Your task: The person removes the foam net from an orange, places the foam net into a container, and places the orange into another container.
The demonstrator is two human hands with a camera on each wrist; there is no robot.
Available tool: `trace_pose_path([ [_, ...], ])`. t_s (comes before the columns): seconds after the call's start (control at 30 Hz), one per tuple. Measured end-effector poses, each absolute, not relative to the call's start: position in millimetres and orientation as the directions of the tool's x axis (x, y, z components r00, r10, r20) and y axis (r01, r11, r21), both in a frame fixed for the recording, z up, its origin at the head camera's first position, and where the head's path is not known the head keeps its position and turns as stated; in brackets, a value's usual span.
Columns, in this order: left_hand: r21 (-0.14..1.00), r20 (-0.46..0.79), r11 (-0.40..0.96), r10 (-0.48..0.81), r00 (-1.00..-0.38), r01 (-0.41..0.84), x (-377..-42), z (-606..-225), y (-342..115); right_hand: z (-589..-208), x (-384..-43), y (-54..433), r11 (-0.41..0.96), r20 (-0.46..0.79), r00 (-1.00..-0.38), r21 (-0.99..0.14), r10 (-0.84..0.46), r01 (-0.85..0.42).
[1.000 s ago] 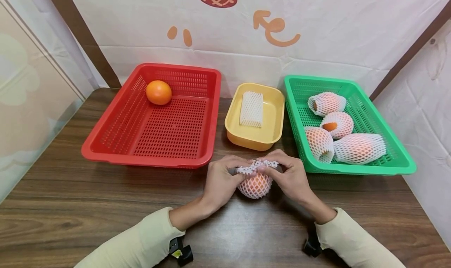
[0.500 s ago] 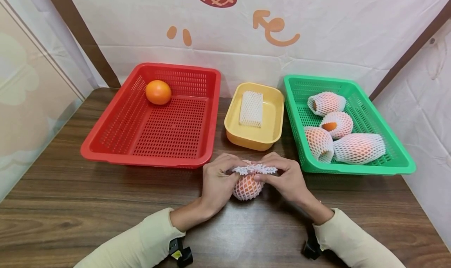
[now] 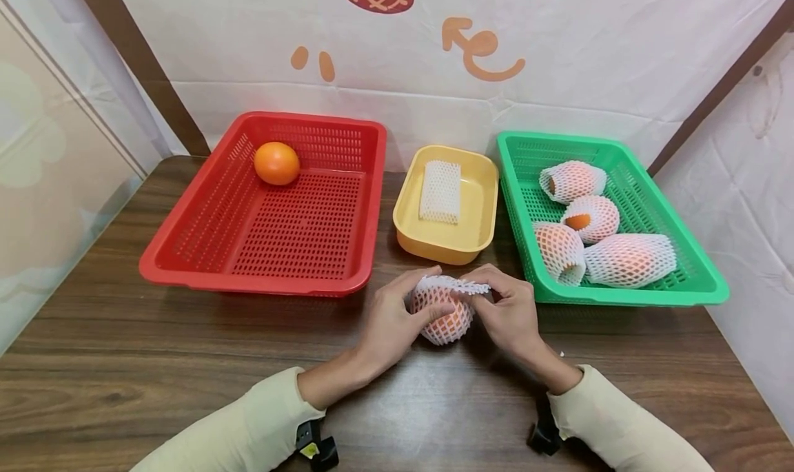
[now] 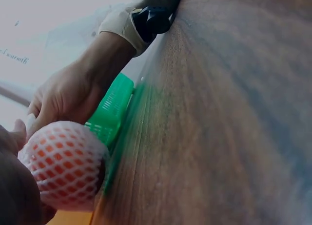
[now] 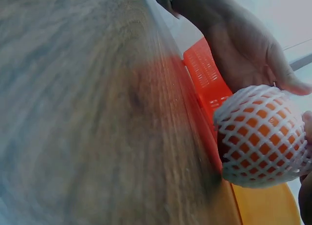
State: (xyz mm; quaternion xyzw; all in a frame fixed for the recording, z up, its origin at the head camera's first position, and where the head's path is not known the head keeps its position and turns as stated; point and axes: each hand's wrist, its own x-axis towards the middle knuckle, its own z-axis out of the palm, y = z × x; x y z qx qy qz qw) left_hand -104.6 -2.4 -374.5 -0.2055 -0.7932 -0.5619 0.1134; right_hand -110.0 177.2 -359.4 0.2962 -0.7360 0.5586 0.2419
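Left grip (image 3: 391,324) cups round orange fruit (image 5: 252,122) | right grip (image 3: 510,313) pinches white foam net (image 3: 448,329) | between desk (image 3: 384,424) side edges | likely sleeving, next perhaps straightening net

Central fruit (image 3: 448,327): orange, visible through diamond openings of a foam net (image 3: 434,284), white with a pinkish cast. Uncovered fruit (image 3: 276,164): plain bright orange. Left basket (image 3: 254,281): red, slotted pattern. Tray (image 3: 442,249): plain yellow; flat net (image 3: 440,191) inside, white, fine mesh. Right basket (image 3: 626,296): green, slotted; four netted fruits (image 3: 629,260) within, orange under white-pink lattice. Tabletop (image 3: 186,348): dark brown, streaked wood grain. Shirt sleeves (image 3: 236,424): pale cream. Wrist devices (image 3: 324,453): black. Backdrop (image 3: 397,100): white, red and light-orange printed motifs.
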Motion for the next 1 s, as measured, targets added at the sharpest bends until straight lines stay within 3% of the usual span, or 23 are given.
trace_pose_path([
  [0.17,0.876,0.382,0.224,0.218,-0.898,0.427,-106,-375,-4,-360,-110,178,0.193,0.677,-0.715,-0.689,-0.173,-0.699],
  [0.47,0.889,0.425,0.12,0.14,-0.895,0.441,-107,-376,-4,-361,-111,177,0.092,0.721,-0.664,-0.661,-0.199,-0.745],
  [0.6,0.857,0.495,0.112,0.095,-0.864,0.503,-106,-379,-3,-361,-110,180,0.101,0.643,-0.725,-0.727,-0.247,-0.679],
  [0.8,0.754,0.648,0.119,0.028,-0.762,0.646,-107,-383,-2,-364,-110,183,0.116,0.465,-0.813,-0.84,-0.35,-0.531],
  [1.0,0.736,0.672,0.122,-0.017,-0.741,0.665,-107,-383,-3,-379,-114,184,0.082,0.37,-0.889,-0.911,-0.27,-0.404],
])
